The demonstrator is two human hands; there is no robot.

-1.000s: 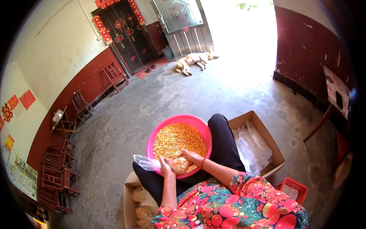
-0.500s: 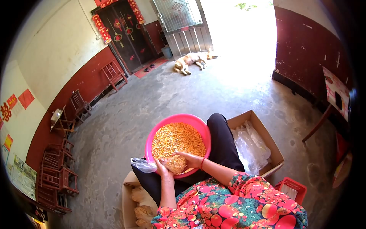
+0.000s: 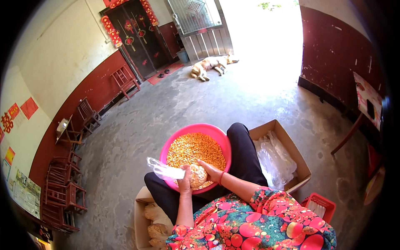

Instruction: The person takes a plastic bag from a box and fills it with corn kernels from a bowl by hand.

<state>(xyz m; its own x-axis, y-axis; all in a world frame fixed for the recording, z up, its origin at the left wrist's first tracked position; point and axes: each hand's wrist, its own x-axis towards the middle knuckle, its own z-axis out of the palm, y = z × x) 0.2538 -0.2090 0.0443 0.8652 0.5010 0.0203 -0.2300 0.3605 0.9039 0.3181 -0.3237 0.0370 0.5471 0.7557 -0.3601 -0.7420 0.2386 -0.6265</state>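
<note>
Over the near rim of a pink basin [image 3: 228, 146], a clear plastic bag [image 3: 198, 176] bulges with corn kernels. My left hand [image 3: 185, 180] grips it at the neck, and the loose top of the bag sticks out to the left. My right hand [image 3: 212, 172], with a red band at the wrist, is wrapped round the filled part from the right. Loose yellow corn kernels [image 3: 193, 148] fill much of the basin, which sits between my legs.
A cardboard box [image 3: 301, 160] with clear plastic bags stands right; another box [image 3: 141, 225] with filled bags stands left. Beside me is a red basket [image 3: 329, 207]. A dog [image 3: 210, 65] lies by the open door. Wooden chairs [image 3: 66, 187] line the left wall.
My left hand has moved from under the bag up to its neck and closed there. The bag has shifted slightly right, and its loose top has risen.
</note>
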